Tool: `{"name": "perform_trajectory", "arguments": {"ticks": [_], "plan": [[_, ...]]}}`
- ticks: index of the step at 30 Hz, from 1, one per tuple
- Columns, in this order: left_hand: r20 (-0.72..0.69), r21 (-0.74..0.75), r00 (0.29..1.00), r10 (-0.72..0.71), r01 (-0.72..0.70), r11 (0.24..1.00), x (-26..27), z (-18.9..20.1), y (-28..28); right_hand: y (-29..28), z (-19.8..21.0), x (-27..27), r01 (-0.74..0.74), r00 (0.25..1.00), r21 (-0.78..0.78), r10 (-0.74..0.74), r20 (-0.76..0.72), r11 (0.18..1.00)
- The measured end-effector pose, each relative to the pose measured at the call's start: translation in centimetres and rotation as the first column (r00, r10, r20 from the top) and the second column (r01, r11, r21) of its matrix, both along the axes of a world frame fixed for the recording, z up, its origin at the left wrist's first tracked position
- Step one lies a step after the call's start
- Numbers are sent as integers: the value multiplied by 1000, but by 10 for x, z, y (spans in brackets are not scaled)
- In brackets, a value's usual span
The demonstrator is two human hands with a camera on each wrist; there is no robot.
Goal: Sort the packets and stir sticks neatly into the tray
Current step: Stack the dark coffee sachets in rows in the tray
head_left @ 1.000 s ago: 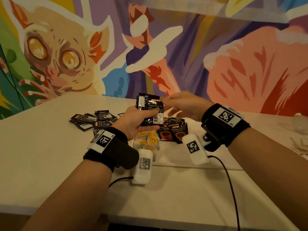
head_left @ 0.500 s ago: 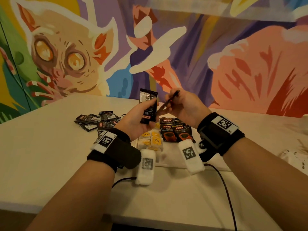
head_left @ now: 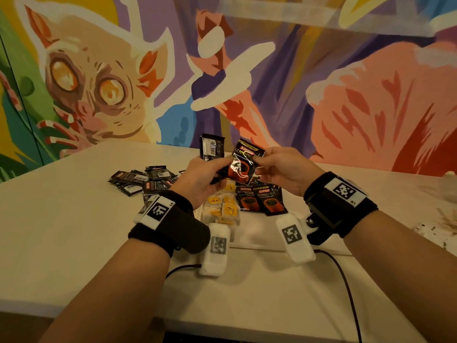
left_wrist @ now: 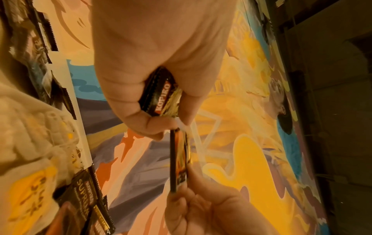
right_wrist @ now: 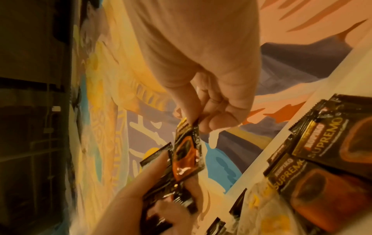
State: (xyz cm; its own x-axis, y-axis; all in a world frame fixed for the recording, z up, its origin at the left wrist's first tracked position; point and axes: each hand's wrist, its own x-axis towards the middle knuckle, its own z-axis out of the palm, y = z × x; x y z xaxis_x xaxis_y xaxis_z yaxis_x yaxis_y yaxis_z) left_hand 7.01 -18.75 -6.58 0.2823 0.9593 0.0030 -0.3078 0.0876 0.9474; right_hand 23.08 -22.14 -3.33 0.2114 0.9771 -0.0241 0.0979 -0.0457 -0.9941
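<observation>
White tabletop (head_left: pixel 74 231) under a bright painted mural wall (head_left: pixel 346 95), carrying, from largest to smallest: shallow white tray (head_left: pixel 257 233) straight ahead, already partly sorted, with yellow-labelled tea bags (head_left: pixel 223 206) grouped at its left and black Kopiko Supremo coffee sachets (head_left: pixel 259 199) laid face up just beside them, likely so like stays with like. Loose heap of unsorted coffee sachets (head_left: pixel 141 180) left of the tray. Scattered stir sticks (head_left: pixel 447 221) blurred at the far right edge. Raised above the tray, left hand (head_left: pixel 200 181) curled round a small held stack (head_left: pixel 212 149) of sachets, apparently gathered for placing together. Right hand (head_left: pixel 284 169) pinching, thumb against fingertips, the top edge of one sachet (head_left: pixel 243 165), turned face forward, touching the left fingers.
</observation>
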Motion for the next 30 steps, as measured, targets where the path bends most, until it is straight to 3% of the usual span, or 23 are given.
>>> {"name": "perform_trajectory", "arguments": {"ticks": [2,6,8,13,17,20,23,27,30], "plan": [[48,-40,999,1,1,999,-2,1,0,2,0,8,34,999,-48,-33,21,998],[206,-100,979,4,16,995,-7,4,0,11,-15,21,101,944,-271,-7,328,957],[194,-83,981,-6,22,996,-7,4,-1,14,-22,19,107,908,-349,52,416,931],[125,-52,990,-59,66,996,-6,3,-2,21,-18,8,138,879,-416,83,469,899],[40,-35,999,-16,17,999,-6,1,-1,23,-11,6,165,827,-345,61,559,924],[11,2,1000,-10,10,1000,-4,1,-1,19,-9,7,113,907,-163,-35,420,980],[-25,50,1000,-10,11,999,-3,0,-1,9,-2,-1,-16,993,-15,17,118,1000],[-47,83,999,0,4,997,-1,-4,1,-1,8,-11,-155,977,108,169,-131,982],[-1,65,999,54,-54,996,1,-6,5,-3,7,-10,-131,940,221,192,-283,966]]}}
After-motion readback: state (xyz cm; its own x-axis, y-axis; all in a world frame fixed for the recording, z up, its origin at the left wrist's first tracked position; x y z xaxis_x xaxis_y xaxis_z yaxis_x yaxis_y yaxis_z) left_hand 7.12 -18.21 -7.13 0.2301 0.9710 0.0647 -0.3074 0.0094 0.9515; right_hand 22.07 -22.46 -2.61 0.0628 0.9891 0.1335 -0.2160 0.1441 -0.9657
